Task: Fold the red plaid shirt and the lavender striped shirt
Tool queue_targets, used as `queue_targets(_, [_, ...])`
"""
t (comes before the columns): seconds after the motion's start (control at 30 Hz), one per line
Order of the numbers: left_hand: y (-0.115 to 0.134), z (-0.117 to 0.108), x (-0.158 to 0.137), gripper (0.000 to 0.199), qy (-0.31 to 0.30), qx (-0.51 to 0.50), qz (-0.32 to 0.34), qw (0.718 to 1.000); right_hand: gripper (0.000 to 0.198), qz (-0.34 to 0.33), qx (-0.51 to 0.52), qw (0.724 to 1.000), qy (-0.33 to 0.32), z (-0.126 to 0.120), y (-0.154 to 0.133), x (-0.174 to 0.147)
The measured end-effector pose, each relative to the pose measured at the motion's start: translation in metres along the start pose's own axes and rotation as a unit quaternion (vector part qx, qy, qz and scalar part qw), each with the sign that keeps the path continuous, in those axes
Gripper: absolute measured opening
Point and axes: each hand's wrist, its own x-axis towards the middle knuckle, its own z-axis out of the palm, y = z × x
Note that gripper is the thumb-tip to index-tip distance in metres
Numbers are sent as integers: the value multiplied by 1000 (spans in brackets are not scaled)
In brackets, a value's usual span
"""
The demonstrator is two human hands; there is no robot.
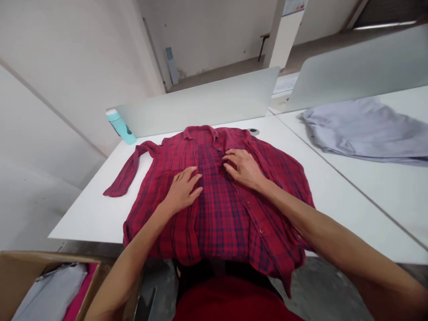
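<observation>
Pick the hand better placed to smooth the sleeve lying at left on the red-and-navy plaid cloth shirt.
Probably the left bare hand: it is at the left front panel of the shirt, nearer the sleeve; the right bare hand is at the right front panel.

I can't read any words or numbers here; the printed sheet point(294, 6) on the pillar point(284, 42), upper right, is too blurred.

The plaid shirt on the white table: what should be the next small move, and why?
Perhaps the right hand should draw the button edge of the plaid shirt toward the left hand, because the shirt lies open at the front and its inside shows between the two edges.
</observation>
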Motion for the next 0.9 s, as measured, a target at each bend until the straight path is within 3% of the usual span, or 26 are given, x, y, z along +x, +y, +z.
queue_targets(0.2, [29,11,49,47,2,-62,3,998,36,31,-88,994,-57,-27,32,25])
queue_targets(0.37, [41,25,111,53,-28,-125,-83,988,38,101,-164,974,-121,-52,63,51])
queue_targets(0.53, [31,37,162,45,-4,-147,-155,977,43,202,-205,941,-180,-66,92,71])
queue_targets(0.73, [8,50,215,51,12,-148,-216,965,43,320,-201,906,-190,-54,124,86])
queue_targets(0.9, [-2,57,257,53,26,-135,-252,958,50,355,-201,894,-185,-29,136,101])
